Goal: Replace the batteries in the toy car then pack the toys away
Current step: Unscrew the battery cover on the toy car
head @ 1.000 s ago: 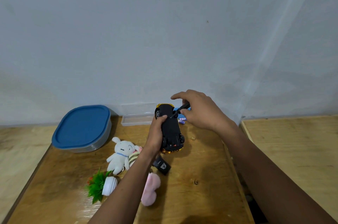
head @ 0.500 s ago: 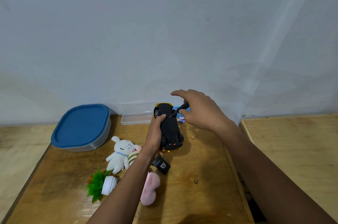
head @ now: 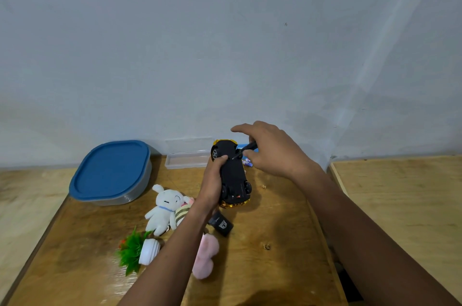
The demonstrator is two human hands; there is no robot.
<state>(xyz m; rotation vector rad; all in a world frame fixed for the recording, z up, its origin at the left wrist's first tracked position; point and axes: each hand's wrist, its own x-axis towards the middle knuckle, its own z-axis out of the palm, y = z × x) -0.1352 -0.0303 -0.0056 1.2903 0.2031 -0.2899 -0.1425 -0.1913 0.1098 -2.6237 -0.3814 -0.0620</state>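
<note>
Left hand [head: 212, 182] grips the upturned toy car [head: 233, 173], right hand [head: 273, 153] pinches seemingly a screwdriver [head: 247, 148], back from the table [head: 287, 275]'s right edge.

A pale grey-blue wall [head: 175, 43] stands behind the brown wooden table [head: 275, 275].

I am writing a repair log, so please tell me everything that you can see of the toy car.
The toy car is upside down, black plastic-looking underside up, gold body showing at both ends, black wheels visible. The left hand grips its side; the right hand holds a dark screwdriver whose tip meets the underside near the far end.
</note>
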